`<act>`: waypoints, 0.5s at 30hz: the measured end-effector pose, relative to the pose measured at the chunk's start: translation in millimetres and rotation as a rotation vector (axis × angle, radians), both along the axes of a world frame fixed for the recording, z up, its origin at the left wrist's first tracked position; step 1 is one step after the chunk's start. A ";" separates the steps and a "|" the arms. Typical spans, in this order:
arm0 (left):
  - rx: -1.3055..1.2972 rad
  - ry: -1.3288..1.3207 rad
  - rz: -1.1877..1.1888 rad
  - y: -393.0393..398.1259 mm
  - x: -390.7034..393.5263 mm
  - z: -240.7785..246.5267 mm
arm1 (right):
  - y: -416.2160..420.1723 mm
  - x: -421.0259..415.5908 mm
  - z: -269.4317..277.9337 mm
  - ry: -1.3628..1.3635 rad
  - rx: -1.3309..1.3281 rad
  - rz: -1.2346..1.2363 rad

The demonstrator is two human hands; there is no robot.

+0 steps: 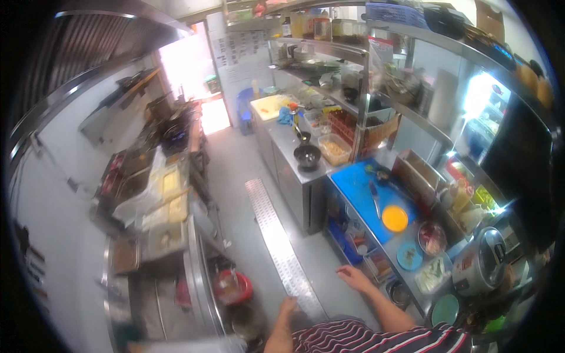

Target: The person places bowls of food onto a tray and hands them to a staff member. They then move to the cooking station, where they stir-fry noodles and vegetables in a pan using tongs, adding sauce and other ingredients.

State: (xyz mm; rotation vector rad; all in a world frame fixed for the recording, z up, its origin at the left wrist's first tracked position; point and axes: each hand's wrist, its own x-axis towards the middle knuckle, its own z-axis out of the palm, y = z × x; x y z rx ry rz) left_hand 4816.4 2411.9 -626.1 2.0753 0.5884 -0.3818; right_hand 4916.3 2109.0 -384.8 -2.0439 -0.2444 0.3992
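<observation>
My left hand [289,304] hangs low over the floor, near the perforated metal drain cover [282,247]; its fingers are blurred and I cannot tell whether they are apart. To the right, my right hand [351,277] is held out beside the steel prep counter with fingers loosely spread and nothing in it. On that counter lies a blue cutting board [353,181] with a knife [374,200] and an orange round lid or plate [394,218]. A blue bowl [409,256], a bowl of cut vegetables [432,238] and a rice cooker [479,264] stand nearer me.
A steel counter [287,137] farther ahead holds a black bowl [307,156], a plastic tub of food [334,149] and a cutting board [265,108]. Shelving rises above the counters. On the left are a cooking line, a sink and a red basin [233,287]. A bright doorway [185,61] lies ahead.
</observation>
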 end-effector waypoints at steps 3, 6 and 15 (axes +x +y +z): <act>0.057 0.148 0.070 36.7 152.3 58.3 | 21.4 60.7 38.4 0.027 -0.079 -0.050; 0.110 -0.131 0.155 100.4 259.8 51.5 | 63.5 130.4 69.9 -0.057 -0.039 0.021; 0.130 0.060 -0.181 296.4 530.3 3.2 | 198.0 447.1 39.3 -0.120 0.142 -0.185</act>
